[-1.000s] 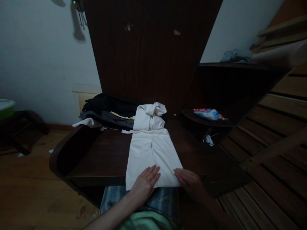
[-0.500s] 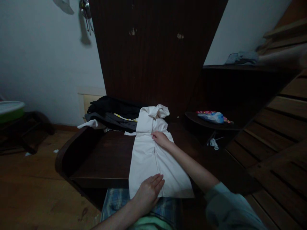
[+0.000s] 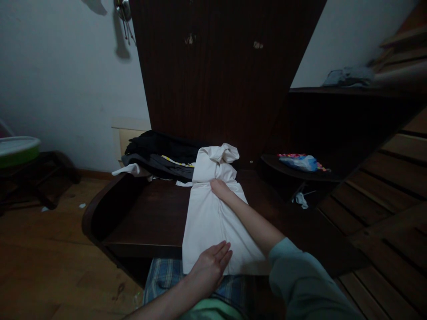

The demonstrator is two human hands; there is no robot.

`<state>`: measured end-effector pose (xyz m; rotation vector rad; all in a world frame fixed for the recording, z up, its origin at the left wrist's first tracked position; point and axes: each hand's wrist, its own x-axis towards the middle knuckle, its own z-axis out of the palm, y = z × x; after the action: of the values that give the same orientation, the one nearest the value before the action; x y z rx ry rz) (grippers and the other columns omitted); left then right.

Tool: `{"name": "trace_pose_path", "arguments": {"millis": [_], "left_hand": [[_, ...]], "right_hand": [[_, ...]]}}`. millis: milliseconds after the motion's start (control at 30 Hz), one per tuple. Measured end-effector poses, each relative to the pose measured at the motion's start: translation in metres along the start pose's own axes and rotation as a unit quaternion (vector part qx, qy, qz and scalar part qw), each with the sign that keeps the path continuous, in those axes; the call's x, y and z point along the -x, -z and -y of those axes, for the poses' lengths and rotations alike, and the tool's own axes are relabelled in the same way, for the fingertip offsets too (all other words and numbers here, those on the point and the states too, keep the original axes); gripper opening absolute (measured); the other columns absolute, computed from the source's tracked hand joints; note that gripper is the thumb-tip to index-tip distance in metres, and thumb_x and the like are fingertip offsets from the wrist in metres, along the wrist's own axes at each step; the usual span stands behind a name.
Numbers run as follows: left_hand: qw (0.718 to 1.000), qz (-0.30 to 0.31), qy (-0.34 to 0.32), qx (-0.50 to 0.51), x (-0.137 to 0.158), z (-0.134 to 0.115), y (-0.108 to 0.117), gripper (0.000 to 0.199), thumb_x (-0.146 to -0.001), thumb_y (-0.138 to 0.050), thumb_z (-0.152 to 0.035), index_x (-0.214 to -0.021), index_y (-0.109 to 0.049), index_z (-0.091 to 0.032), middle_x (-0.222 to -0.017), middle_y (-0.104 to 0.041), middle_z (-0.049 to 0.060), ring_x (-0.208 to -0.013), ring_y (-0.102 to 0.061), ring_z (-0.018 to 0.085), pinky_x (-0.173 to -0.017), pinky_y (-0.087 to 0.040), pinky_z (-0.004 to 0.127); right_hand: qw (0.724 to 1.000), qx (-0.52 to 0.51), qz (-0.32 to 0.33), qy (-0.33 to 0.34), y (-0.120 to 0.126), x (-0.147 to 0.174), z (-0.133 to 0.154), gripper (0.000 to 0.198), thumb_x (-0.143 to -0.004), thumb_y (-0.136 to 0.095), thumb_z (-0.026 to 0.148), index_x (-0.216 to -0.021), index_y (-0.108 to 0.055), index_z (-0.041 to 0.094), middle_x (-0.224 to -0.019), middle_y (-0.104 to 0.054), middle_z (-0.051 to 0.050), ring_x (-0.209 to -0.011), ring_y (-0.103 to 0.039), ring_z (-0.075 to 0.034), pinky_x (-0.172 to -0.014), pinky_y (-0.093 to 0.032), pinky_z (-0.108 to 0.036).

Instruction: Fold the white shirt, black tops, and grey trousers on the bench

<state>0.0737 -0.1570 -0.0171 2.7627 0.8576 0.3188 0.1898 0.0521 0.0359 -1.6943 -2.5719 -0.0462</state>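
A white garment (image 3: 203, 226) with a seam across its waist lies lengthwise on the dark wooden desk, its lower edge reaching over the front edge. Its top end is bunched up at the back. My left hand (image 3: 213, 262) rests flat on the lower part of the cloth, fingers stretched out. Up at the waist seam, my right hand (image 3: 220, 189) has its fingers curled closed on the fabric; the fingertips are partly hidden. Small creases run down the cloth from that hand.
Black and grey clothes (image 3: 160, 155) are piled at the desk's back left. A dark wooden panel (image 3: 216, 89) rises behind. On the right, a low shelf holds a colourful plastic packet (image 3: 302, 163). A green tub (image 3: 20, 151) stands on a stool at far left.
My right hand's fingers have curled in at the waist seam, and creases there have shifted. The left hand stays flat on the cloth. The view has turned slightly left.
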Motion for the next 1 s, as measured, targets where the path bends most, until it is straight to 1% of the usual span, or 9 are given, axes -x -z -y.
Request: {"name": "trace_pose_path", "arguments": {"millis": [200, 300, 400, 533, 667, 733, 833, 933, 1000], "left_hand": [[1.0, -0.002, -0.003, -0.004, 0.001, 0.0, 0.002, 0.059, -0.067, -0.044, -0.012, -0.126, -0.037, -0.009, -0.136, -0.035, 0.014, -0.126, -0.029, 0.023, -0.099, -0.035, 0.038], [1.0, -0.006, -0.002, 0.0, 0.0, -0.001, 0.002, 0.057, -0.068, -0.044, -0.012, -0.125, -0.038, -0.007, -0.135, -0.035, 0.016, -0.126, -0.029, 0.024, -0.099, -0.035, 0.038], [1.0, -0.005, -0.01, 0.002, 0.0, 0.0, -0.001, 0.057, -0.07, -0.044, -0.014, -0.125, -0.038, -0.007, -0.136, -0.035, 0.016, -0.127, -0.028, 0.025, -0.099, -0.035, 0.039], [1.0, 0.003, -0.006, -0.017, 0.0, 0.0, -0.001, 0.056, -0.071, -0.045, -0.014, -0.126, -0.037, -0.006, -0.136, -0.035, 0.016, -0.126, -0.029, 0.024, -0.1, -0.033, 0.036], [0.999, -0.002, -0.009, -0.037, 0.0, -0.002, 0.005, 0.058, -0.074, -0.04, -0.009, -0.131, -0.03, -0.011, -0.137, -0.034, 0.011, -0.127, -0.028, 0.02, -0.101, -0.031, 0.033], [0.998, -0.002, -0.014, -0.063, 0.004, -0.001, 0.006, 0.063, -0.073, -0.038, -0.005, -0.134, -0.024, -0.014, -0.14, -0.029, 0.009, -0.128, -0.025, 0.02, -0.102, -0.028, 0.036], [0.992, -0.017, -0.009, -0.121, 0.019, 0.008, 0.0, 0.069, -0.07, -0.039, -0.002, -0.135, -0.021, -0.017, -0.143, -0.02, 0.008, -0.13, -0.019, 0.023, -0.102, -0.024, 0.043], [0.98, -0.064, 0.007, -0.189, 0.046, 0.025, -0.011, 0.072, -0.07, -0.036, 0.003, -0.135, -0.021, -0.021, -0.143, -0.023, 0.007, -0.13, -0.02, 0.023, -0.102, -0.023, 0.043], [0.968, -0.105, 0.007, -0.229, 0.066, 0.037, -0.016, 0.071, -0.071, -0.032, 0.006, -0.135, -0.022, -0.022, -0.141, -0.028, 0.007, -0.129, -0.022, 0.021, -0.101, -0.024, 0.04]], "right_hand": [[0.999, -0.016, -0.031, -0.028, 0.002, 0.002, -0.008, 0.029, -0.086, -0.031, 0.012, -0.097, -0.058, 0.011, -0.102, -0.061, -0.012, -0.092, -0.056, -0.018, -0.079, -0.039, -0.024], [0.994, -0.026, -0.053, -0.093, 0.006, 0.004, -0.017, 0.032, -0.088, -0.029, 0.026, -0.099, -0.056, 0.011, -0.098, -0.062, -0.013, -0.088, -0.057, -0.019, -0.074, -0.04, -0.025], [0.986, -0.057, -0.037, -0.149, 0.005, 0.006, -0.022, 0.035, -0.084, -0.038, 0.037, -0.096, -0.058, 0.011, -0.095, -0.063, -0.015, -0.088, -0.058, -0.022, -0.072, -0.04, -0.027], [0.987, -0.089, -0.001, -0.131, 0.001, 0.007, -0.019, 0.023, -0.077, -0.048, 0.024, -0.088, -0.062, 0.008, -0.095, -0.063, -0.017, -0.089, -0.058, -0.023, -0.071, -0.04, -0.026], [0.987, -0.12, -0.007, -0.109, 0.004, 0.022, -0.016, 0.02, -0.08, -0.043, 0.019, -0.086, -0.061, 0.011, -0.09, -0.065, -0.012, -0.084, -0.058, -0.019, -0.07, -0.04, -0.024], [0.984, -0.156, -0.019, -0.086, 0.006, 0.044, -0.016, 0.021, -0.082, -0.041, 0.022, -0.088, -0.059, 0.013, -0.084, -0.065, -0.007, -0.078, -0.058, -0.016, -0.068, -0.041, -0.024], [0.961, -0.268, -0.069, 0.004, -0.002, 0.101, -0.021, 0.023, -0.083, -0.041, 0.028, -0.094, -0.057, 0.014, -0.083, -0.064, -0.006, -0.076, -0.058, -0.015, -0.069, -0.044, -0.026], [0.962, -0.242, -0.103, 0.074, -0.022, 0.176, -0.032, 0.03, -0.082, -0.045, 0.034, -0.106, -0.054, 0.017, -0.108, -0.059, -0.01, -0.1, -0.054, -0.018, -0.087, -0.041, -0.031], [0.97, -0.189, -0.119, 0.098, -0.037, 0.221, -0.043, 0.038, -0.081, -0.047, 0.036, -0.115, -0.05, 0.018, -0.117, -0.055, -0.011, -0.109, -0.049, -0.02, -0.092, -0.039, -0.033]]}}
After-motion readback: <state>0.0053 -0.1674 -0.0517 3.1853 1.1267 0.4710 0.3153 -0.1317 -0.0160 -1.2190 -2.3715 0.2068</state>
